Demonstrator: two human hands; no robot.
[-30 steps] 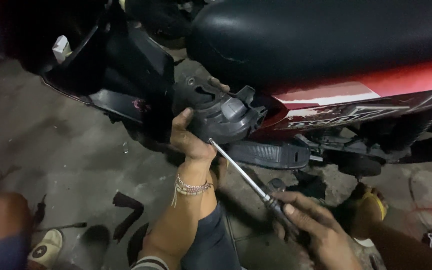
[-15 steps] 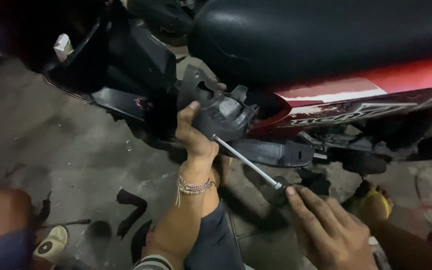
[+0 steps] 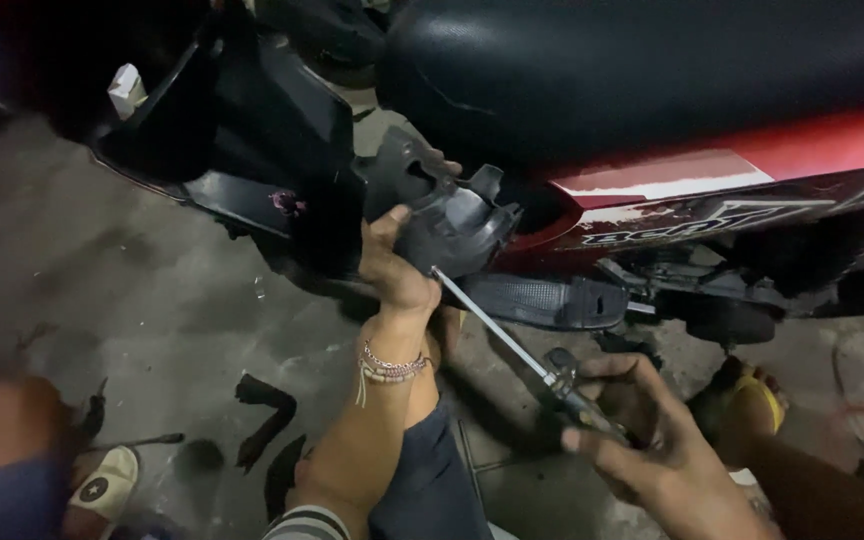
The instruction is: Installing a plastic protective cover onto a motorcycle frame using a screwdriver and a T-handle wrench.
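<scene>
Here the left hand point(image 3: 392, 270) wraps its grip around the grey plastic cover point(image 3: 442, 215) beneath the black seat point(image 3: 652, 70), steadying it. The right hand point(image 3: 642, 440) clasps the screwdriver point(image 3: 522, 345) handle, its shaft angled up so the tip meets the cover just beside the left grip.

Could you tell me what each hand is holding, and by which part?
Left hand grips the grey plastic cover by its lower edge; right hand holds the screwdriver by its handle.

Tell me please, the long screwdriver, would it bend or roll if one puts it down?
The screwdriver has a thin straight metal shaft, so it is probably stiff. Its shaft looks round, so on the concrete floor it may roll. The right hand holds its dark handle.
</scene>
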